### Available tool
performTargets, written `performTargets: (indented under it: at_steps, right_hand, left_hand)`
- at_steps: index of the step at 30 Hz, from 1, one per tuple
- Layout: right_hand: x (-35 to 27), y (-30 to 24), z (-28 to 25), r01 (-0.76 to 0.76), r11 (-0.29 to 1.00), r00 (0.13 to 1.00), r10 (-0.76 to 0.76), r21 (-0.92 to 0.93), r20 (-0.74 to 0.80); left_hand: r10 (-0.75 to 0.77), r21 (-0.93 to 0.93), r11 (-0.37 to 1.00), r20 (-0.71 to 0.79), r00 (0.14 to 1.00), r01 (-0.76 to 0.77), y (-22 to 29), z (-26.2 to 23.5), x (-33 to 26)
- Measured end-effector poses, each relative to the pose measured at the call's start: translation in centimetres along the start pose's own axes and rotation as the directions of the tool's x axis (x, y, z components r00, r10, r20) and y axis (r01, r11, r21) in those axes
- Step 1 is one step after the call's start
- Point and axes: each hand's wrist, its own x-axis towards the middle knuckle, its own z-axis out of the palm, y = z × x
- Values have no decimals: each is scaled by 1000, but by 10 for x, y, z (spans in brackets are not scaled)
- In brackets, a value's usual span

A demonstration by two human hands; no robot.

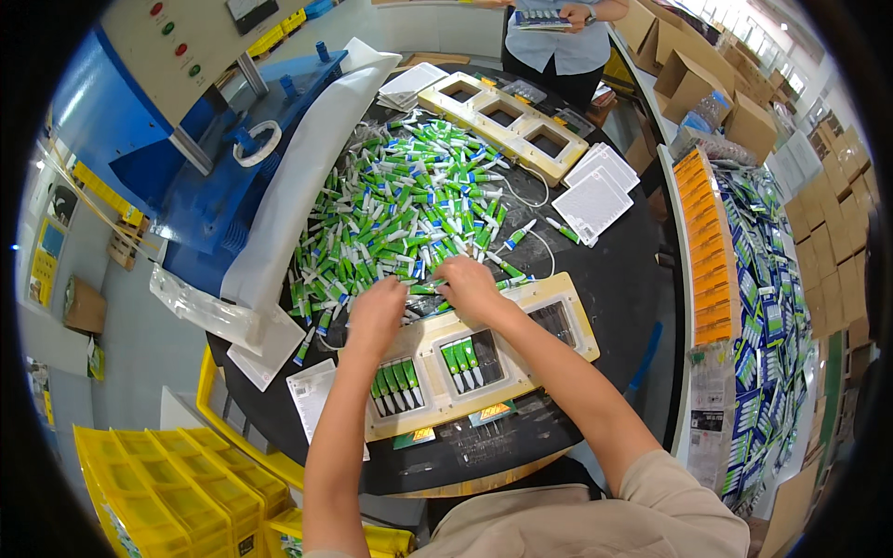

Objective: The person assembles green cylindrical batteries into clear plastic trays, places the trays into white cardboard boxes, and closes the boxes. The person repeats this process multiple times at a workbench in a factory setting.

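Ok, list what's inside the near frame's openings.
In the near frame, green tubes sit in the left and middle openings; the right forearm covers part of the right opening, hiding what's there.

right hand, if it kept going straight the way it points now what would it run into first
Most likely the near part of the heap of green-and-white tubes, just ahead of the right hand; whether its fingertips already touch some is unclear.

A black table (619, 270) carries heaped tubes (409, 186), cream trays (526, 128) and white cards (595, 206).
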Motion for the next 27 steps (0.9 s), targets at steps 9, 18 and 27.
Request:
performTargets:
  at_steps: [9,18,27]
  right_hand:
    - [-9,-5,-3,46,997,990,-39,56,-136]
    - [-179,-9,-79,-202,927,919,291,317,-266]
    - [-179,-20,-45,98,995,930,-97,-17,-355]
  left_hand:
    - [-548,-891,390,-22,836,232,82,-27,-113]
    - [236,-133,944,-362,902,-301,141,34,-92]
    - [208,-116,963,-249,946,-242,134,46,-94]
